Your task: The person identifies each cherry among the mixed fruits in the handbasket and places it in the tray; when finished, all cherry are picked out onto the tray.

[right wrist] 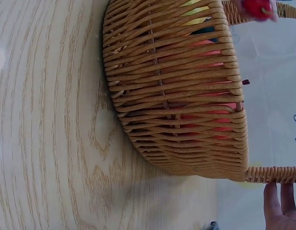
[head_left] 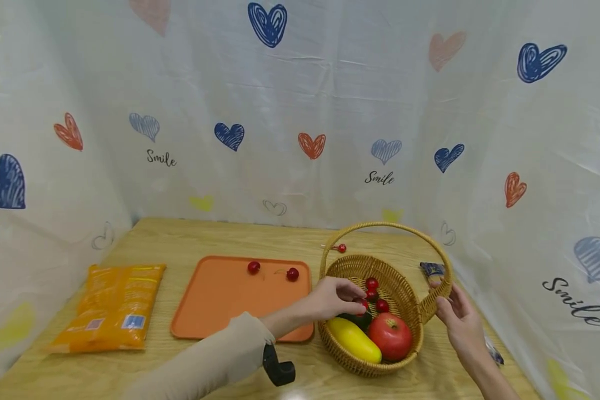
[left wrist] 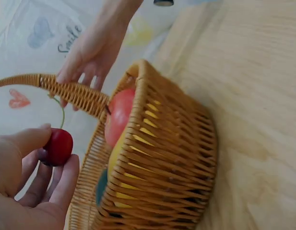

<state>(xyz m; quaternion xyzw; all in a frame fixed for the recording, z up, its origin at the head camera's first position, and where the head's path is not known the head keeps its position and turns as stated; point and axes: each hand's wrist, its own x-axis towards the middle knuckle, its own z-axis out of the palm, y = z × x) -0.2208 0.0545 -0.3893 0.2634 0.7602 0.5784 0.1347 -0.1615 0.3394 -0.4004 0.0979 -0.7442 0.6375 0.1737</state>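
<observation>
The left hand (head_left: 334, 300) pinches a cherry (left wrist: 60, 147) over the basket (head_left: 399, 278); the left wrist view shows its green stem, which the head view does not. The right hand (head_left: 461, 323) grips the basket's handle (head_left: 387, 224) near its base. Only the head view shows the orange tray (head_left: 220, 300) bearing two cherries and, inside the basket, more cherries (head_left: 382, 305) beside a red fruit (head_left: 391, 336). The right wrist view gives the basket's outer weave, red and yellow showing through gaps.
</observation>
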